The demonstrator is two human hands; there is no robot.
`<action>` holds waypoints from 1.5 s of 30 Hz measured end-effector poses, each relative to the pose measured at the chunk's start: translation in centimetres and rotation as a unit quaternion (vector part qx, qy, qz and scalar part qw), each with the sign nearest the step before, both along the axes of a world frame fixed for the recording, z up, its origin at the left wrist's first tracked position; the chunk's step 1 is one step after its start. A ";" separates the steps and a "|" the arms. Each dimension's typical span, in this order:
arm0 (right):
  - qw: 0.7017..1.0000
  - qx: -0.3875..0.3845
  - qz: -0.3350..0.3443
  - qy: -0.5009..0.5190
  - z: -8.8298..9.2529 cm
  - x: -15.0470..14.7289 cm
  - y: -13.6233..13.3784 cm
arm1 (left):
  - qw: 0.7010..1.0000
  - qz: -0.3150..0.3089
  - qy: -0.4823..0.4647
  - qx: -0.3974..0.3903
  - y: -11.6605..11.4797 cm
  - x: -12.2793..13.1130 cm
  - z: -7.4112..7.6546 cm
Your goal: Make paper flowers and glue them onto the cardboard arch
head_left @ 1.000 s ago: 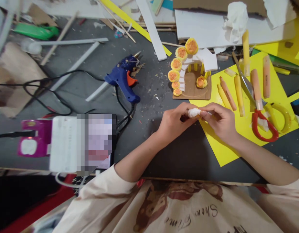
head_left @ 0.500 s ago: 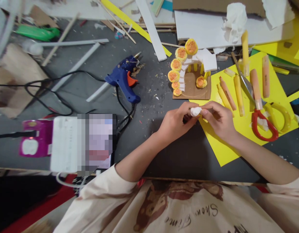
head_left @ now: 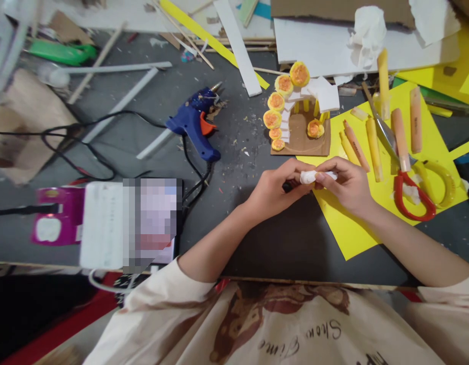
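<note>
A small wad of white tissue [head_left: 307, 177] is pinched between my two hands, just above the table's front part. My left hand [head_left: 279, 183] is closed around its left end. Fingers and thumb of my right hand [head_left: 346, 183] press on its right end, where a bit of white pokes out. Just beyond them stands a small craft model [head_left: 300, 152] on a brown cardboard base, with white steps and several yellow-orange rounds [head_left: 272, 119]. Under and beside my right hand lies a yellow sheet [head_left: 348, 243].
On the yellow sheet lie scissors [head_left: 415, 197] with red and yellow handles and several crayon-like sticks [head_left: 374, 149]. Left of the model rests a blue glue gun [head_left: 192, 121] with a trailing black cord. A phone [head_left: 158, 218] lies front left; crumpled tissue [head_left: 369, 33] sits at the back.
My hands stay in nearly the same place. The tissue has turned and stretched a little, and more white now shows at my right fingers.
</note>
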State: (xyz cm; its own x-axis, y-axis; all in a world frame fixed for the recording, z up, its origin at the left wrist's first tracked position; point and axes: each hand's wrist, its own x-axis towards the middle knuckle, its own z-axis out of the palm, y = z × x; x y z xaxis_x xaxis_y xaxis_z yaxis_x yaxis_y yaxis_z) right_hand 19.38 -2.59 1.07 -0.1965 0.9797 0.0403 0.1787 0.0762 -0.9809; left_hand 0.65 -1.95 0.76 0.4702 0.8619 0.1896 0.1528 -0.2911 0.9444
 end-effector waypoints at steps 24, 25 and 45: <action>0.976 0.200 -0.031 -0.079 -0.2 -0.8 -1.4 | 0.986 0.038 -0.078 -0.139 -0.6 0.8 -0.4; 0.975 0.206 -0.032 -0.078 -0.2 -0.8 -1.4 | 0.987 0.035 -0.079 -0.138 -0.6 0.8 -0.4; 0.975 0.209 -0.027 -0.069 -0.4 -0.6 -1.0 | 0.998 0.024 -0.025 -0.051 -0.4 0.6 -0.6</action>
State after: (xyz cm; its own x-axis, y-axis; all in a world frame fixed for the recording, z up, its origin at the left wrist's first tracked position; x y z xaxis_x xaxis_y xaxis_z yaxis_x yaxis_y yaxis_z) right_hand 18.74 -3.59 0.71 -0.1763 0.8924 0.4154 0.3226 0.4511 -0.8322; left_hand 1.22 -2.39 0.11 0.4210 0.8989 0.1216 0.1162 -0.1864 0.9756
